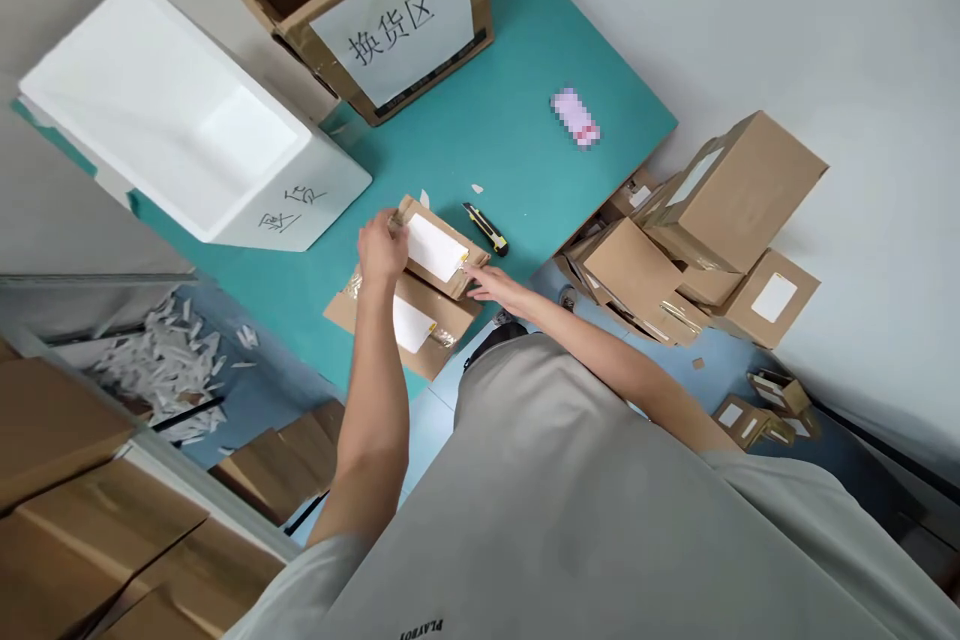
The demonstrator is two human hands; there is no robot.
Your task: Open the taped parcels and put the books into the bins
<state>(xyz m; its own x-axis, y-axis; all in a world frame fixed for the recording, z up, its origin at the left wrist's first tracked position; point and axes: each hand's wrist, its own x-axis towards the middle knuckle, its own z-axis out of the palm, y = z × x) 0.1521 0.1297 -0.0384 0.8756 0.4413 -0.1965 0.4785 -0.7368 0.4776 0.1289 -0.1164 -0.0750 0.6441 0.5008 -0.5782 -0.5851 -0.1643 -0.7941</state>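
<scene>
A small cardboard box with a white label lies on the green table, partly over a second, flatter cardboard box that also bears a white label. My left hand is closed at the far left end of the upper box, its fingertips partly hidden against the cardboard and tape. At the opposite end, my right hand has its fingers stretched out, touching the box's corner beside the label. A yellow and black utility knife rests on the table just beyond the upper box.
A white foam box and a large open carton with a handwritten sign stand on the green table. A blurred pink item lies farther right. Stacked cartons are by the wall; white scraps lie at lower left.
</scene>
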